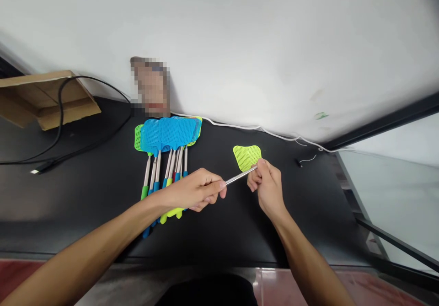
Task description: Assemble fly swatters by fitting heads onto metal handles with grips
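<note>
Swatter (241,176) in hand lies between the two grips, its bare metal rod slanting up from the left hand to the right hand. Its yellow-green mesh head (246,157) sits just beyond the right fingers, which hide where head and rod meet. The left hand (203,190) is closed round the rod's lower stretch, thumb laid along it toward the other hand; whether it also covers the handle, I cannot tell. The right hand (268,183) pinches the rod near the head, thumb on top, fingers curled beneath. Beside and partly behind the left hand and forearm, a group of swatters (178,132) rests on the black table (212,237), blue and green heads overlapping toward the wall (240,45), handles toward the person. Behind them a pixelated object (152,86) stands against the wall, and a white cord (236,126) runs along its foot. Farther left, a black cable (61,114) loops in front of an open cardboard box (73,107).
</note>
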